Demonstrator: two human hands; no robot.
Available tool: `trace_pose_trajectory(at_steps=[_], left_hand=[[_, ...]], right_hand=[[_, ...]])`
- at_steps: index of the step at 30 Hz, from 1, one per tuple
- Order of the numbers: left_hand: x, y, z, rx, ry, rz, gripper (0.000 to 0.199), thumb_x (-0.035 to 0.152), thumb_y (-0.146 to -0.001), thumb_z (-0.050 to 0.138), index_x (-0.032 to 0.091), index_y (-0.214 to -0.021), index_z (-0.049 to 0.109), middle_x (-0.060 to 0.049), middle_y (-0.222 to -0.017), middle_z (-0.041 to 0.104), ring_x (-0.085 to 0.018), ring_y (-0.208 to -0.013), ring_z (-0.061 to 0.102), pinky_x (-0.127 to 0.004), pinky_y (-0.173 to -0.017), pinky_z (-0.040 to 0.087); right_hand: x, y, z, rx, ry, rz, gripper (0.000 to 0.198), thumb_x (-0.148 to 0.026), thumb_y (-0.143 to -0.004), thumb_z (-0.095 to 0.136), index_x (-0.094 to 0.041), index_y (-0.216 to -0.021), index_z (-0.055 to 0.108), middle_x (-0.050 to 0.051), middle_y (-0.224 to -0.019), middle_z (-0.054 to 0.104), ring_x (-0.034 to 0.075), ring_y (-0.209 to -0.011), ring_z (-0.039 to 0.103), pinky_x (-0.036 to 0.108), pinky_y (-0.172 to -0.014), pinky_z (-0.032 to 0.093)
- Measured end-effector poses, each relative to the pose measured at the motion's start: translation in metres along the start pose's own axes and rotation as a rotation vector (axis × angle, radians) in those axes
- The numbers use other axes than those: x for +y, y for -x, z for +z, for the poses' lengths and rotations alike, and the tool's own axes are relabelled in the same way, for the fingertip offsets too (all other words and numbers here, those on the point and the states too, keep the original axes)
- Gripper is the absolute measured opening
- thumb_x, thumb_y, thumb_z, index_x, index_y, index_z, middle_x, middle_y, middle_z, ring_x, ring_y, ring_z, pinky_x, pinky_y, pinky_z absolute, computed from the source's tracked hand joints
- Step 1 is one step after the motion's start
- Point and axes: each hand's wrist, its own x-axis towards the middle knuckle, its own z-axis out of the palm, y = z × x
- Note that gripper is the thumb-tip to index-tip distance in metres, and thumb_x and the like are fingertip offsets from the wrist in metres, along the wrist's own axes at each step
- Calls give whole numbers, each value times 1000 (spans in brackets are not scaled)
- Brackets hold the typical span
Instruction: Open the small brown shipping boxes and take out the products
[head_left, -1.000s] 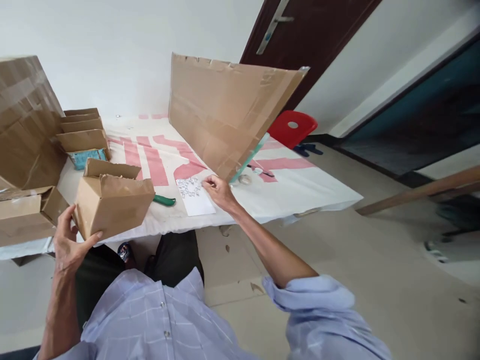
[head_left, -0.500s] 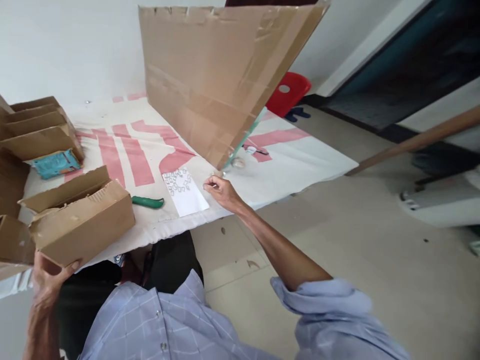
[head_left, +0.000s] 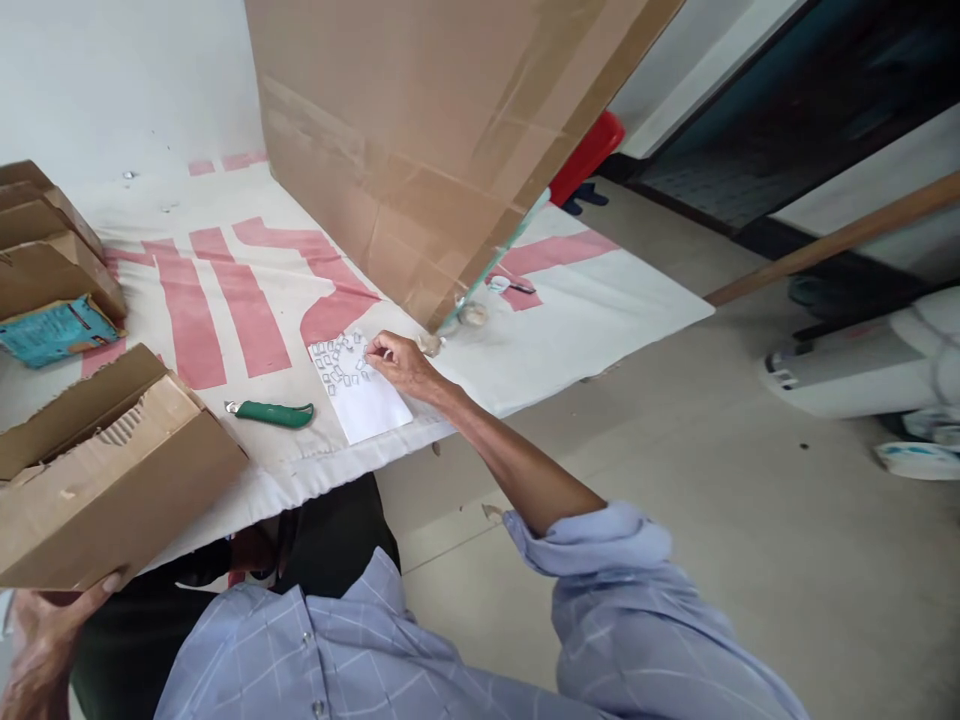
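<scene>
At the lower left, my left hand is closed round the bottom near corner of an open-topped cardboard box, with the thumb on its side and the other fingers mostly hidden. My right hand is in a pinch over the upper part of a white sheet of paper; whatever sits between its fingertips is too small to make out. Small drawn-looking outlines or pieces cover the upper half of that paper. Between box and paper lies a green-handled cutter with a short metal tip.
A large taped cardboard panel stands upright behind my right hand, a pale green edge along its side. A small whitish lump lies at its foot. More cardboard boxes and a blue packet are at left. A red chair stands beyond.
My right hand has moved left from beside the paper to over its drawn part. The box is tilted and lower left in view with my left hand on it; the view has shifted too.
</scene>
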Motion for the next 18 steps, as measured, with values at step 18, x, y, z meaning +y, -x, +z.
trace_pose_trajectory(at_steps=[18], left_hand=[[-24,11,4,-11,-56,126,80,79,-43,92,33,-98,56,-1,-90,68,-53,-117,70,-78,-107,55]], right_hand=[[6,-16,27,-41,201,-60,6,-22,-86,69,-26,-82,67,8,-103,68,30,-109,57,45,-98,50]])
